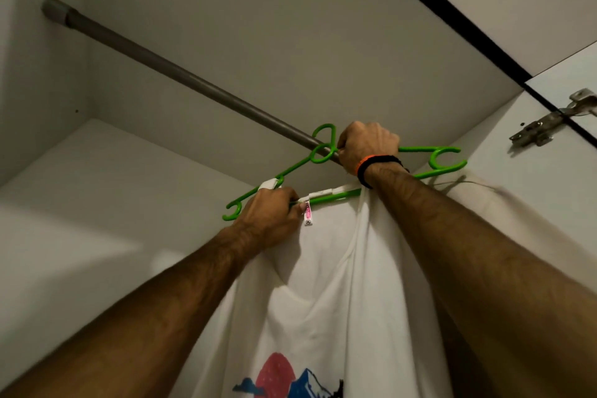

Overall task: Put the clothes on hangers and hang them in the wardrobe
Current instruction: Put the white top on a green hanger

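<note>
Your right hand [368,147] is fisted around the top of the bright green plastic hanger [292,168] at the grey metal wardrobe rail [181,74], while your left hand [269,215] pinches its lower bar beside the collar of the white printed T-shirt [326,294] draped below.

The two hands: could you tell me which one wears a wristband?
The right hand, gripping the green hanger near the rail, wears an orange and black band. The left hand, holding the hanger's lower bar by the white shirt, has a bare wrist.
</note>
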